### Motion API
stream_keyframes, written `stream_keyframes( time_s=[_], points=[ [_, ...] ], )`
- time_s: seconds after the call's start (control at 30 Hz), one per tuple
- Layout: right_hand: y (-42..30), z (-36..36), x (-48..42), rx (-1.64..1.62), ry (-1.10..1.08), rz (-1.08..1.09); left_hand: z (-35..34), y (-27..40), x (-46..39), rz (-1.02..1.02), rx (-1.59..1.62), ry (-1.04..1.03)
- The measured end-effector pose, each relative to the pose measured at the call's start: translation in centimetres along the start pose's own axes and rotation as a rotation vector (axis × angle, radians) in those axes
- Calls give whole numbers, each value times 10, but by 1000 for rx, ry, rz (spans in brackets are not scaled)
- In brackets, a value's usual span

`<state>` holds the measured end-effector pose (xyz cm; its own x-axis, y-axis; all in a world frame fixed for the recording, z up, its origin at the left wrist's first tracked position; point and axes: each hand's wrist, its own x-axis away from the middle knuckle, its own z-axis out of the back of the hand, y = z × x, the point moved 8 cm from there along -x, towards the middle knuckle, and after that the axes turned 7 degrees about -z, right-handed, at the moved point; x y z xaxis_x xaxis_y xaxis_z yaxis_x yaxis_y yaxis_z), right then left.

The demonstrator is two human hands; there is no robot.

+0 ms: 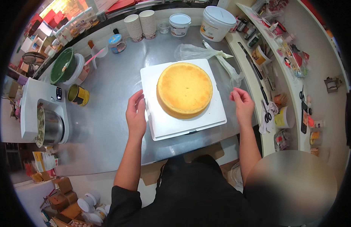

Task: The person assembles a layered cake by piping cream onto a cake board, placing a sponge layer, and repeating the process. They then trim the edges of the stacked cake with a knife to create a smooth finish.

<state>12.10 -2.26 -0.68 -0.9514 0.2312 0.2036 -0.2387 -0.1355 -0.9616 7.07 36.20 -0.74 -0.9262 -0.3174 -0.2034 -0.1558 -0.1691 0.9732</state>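
Note:
A round golden sponge cake (185, 88) rests on a square white board or box (169, 129), which lies tilted on the metal table. My left hand (136, 115) is at the board's left edge, thumb and fingers apart; whether the fingertips touch the edge, I cannot tell. Off the right side of the board, my right hand (243, 106) hovers with loosely curled fingers and nothing visible in it. Behind the board lie plastic piping bags (196, 52), one of which (228, 68) stretches down to the right towards my right hand.
At the left stands a stand mixer (29, 107) with a steel bowl (52, 127), near an open tin (78, 95) and a green bowl (62, 66). Paper cup stacks (148, 24) and white tubs (218, 24) line the back. Right-hand shelves hold long knives (257, 71) and scissors (266, 113).

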Motion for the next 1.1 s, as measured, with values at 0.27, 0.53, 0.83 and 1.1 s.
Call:
stream_keyframes(
  time_s=[0.27,0.53,0.83,1.1],
  points=[
    [-5,-85,6,340,-207,95,-68,-16,-48,83,-206,-240],
    [-5,-112,11,280,-203,230,-78,-14,-41,74,-120,-160],
    [-51,-105,29,-157,-213,331,-77,18,-34,12,285,63],
    [-111,55,38,-838,-252,192,-183,172,32,-108,697,-294]
  ],
)
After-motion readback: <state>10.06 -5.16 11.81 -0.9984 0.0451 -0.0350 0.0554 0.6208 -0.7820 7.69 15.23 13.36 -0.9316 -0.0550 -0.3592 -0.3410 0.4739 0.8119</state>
